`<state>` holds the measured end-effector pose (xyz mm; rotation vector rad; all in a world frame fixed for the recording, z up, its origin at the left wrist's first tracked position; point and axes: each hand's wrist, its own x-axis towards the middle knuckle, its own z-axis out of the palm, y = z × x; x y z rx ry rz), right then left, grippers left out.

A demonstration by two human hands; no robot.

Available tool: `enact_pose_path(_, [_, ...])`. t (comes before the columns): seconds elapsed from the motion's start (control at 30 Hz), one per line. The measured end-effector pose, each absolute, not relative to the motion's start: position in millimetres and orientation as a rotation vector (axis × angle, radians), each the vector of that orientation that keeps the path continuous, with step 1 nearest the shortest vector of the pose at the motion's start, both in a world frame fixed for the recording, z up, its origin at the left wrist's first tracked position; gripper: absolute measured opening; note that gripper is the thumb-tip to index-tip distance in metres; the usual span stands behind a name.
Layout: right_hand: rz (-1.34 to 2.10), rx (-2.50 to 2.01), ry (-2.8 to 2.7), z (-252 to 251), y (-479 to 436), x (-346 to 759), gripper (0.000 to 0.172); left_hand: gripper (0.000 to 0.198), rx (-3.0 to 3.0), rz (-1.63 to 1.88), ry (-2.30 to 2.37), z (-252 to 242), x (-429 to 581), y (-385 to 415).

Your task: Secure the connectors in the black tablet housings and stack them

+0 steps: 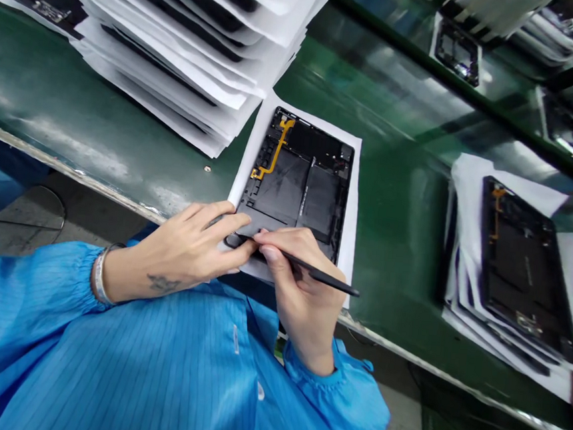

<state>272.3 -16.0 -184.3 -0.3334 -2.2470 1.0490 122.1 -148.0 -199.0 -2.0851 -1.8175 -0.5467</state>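
Observation:
An opened black tablet body (pixel 299 179) with a yellow flex cable lies on a white sheet (pixel 349 234) on the green belt. My left hand (pixel 188 250) rests on its near left corner, fingers curled and pressed against the edge. My right hand (pixel 300 290) is closed in a pinch on thin black tweezers (pixel 319 273), whose tip touches the tablet's near edge beside my left fingertips. Both arms wear blue sleeves.
A tall stack of tablets interleaved with white sheets (pixel 191 39) stands at the back left. Another stack of opened tablets on paper (pixel 516 275) lies at the right. More units sit on the far side of the belt (pixel 458 53). The belt's metal edge (pixel 70 169) runs along the front.

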Motion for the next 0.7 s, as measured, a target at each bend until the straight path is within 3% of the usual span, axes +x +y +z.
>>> enact_pose_path(0.7, [0.922,-0.137,-2.411,-173,-4,279,0.014,0.019,-2.107,-0.853,-1.694,-202,107,-152])
